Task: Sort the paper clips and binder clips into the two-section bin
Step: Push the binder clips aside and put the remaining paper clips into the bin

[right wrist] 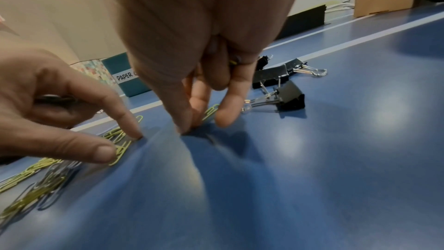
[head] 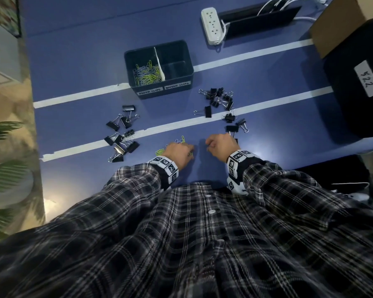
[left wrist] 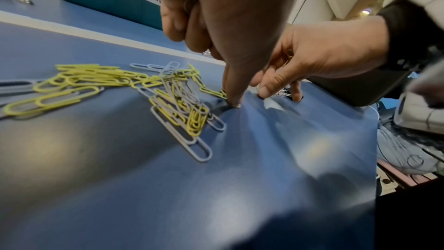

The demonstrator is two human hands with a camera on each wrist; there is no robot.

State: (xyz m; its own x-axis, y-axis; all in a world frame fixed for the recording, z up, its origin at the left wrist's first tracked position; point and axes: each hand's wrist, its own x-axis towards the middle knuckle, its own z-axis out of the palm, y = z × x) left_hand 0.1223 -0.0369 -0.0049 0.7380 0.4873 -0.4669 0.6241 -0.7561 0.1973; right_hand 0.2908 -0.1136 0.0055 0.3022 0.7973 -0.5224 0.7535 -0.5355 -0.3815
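Observation:
The dark two-section bin (head: 136, 89) stands mid-table. Its left section, labelled paper clips, holds yellow and grey clips (head: 147, 73); its right section (head: 175, 66) looks empty. Loose paper clips (left wrist: 177, 102) lie near the front edge under my left hand (head: 190, 150). That hand keeps a few clips in its curled fingers while a fingertip (left wrist: 234, 102) presses the table. My right hand (head: 209, 146) is beside it, fingertips (right wrist: 190, 126) down by a yellow clip (right wrist: 211, 111), with clips tucked in its curled fingers. Black binder clips lie in a left group (head: 121, 134) and a right group (head: 220, 102).
A white power strip (head: 211, 24) and a black cable tray (head: 261, 20) sit at the back. A cardboard box (head: 342, 22) and a black labelled case (head: 357, 87) fill the right side. White tape lines (head: 84, 94) cross the blue table. Plant leaves (head: 2, 147) hang at the left.

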